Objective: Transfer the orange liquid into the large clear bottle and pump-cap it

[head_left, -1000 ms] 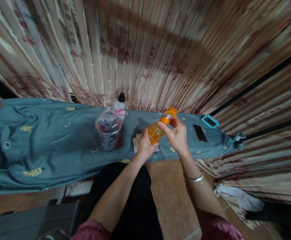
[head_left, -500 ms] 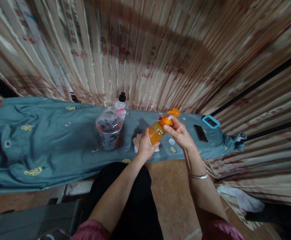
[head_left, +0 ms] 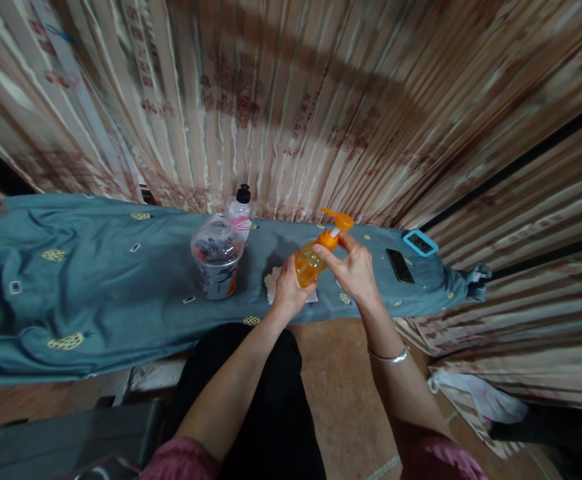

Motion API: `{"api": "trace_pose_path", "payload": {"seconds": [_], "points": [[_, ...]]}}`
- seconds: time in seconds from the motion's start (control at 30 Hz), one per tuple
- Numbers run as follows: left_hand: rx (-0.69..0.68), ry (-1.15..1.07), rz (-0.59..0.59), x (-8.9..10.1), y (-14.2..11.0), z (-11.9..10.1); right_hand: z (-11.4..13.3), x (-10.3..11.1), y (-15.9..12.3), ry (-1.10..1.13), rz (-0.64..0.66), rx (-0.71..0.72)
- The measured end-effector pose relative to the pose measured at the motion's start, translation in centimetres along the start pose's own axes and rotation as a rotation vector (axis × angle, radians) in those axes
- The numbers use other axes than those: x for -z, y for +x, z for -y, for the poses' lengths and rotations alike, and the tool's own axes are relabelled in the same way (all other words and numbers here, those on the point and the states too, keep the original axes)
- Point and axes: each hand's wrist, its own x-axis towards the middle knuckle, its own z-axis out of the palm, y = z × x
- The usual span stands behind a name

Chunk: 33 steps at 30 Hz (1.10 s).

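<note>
A clear bottle (head_left: 307, 265) of orange-yellow tint, with an orange pump top (head_left: 341, 221), is held tilted over the cloth. My left hand (head_left: 291, 288) is wrapped round its lower body. At the neck, the thumb and fingers of my right hand (head_left: 355, 268) close on the orange collar, below the pump head. The nozzle points up and to the left, and a short white stem shows under the head. Beneath my left hand lies a piece of white paper or tissue (head_left: 273, 281), partly hidden.
A clear plastic tub (head_left: 217, 270) with dark print stands left of my hands, a black-capped bottle (head_left: 241, 217) behind it. To the right lie a phone (head_left: 401, 267) and a blue-framed digital clock (head_left: 421, 243). Teal patterned cloth (head_left: 121, 280) covers the table; curtains hang behind.
The pump head has turned, so its nozzle now shows pointing left. My right hand has shifted slightly and its grip round the collar has changed. My left hand stays on the bottle.
</note>
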Motion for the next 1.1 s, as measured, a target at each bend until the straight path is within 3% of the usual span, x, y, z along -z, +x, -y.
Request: {"api": "trace_pose_path", "payload": {"seconds": [0.27, 0.47, 0.73, 1.1], "points": [[-0.014, 0.019, -0.012, -0.2, 0.0, 0.2, -1.5, 1.1, 1.4, 0.297, 0.252, 0.072], [-0.028, 0.034, -0.027, -0.4, 0.0, 0.6, -1.5, 0.9, 1.6, 0.447, 0.215, 0.061], [-0.021, 0.007, -0.021, -0.2, 0.0, 0.4, -1.7, 0.3, 1.3, 0.467, 0.260, 0.053], [-0.013, 0.066, -0.013, -0.1, -0.1, 0.2, -1.3, 3.0, 3.0, 0.411, 0.523, 0.039]]}}
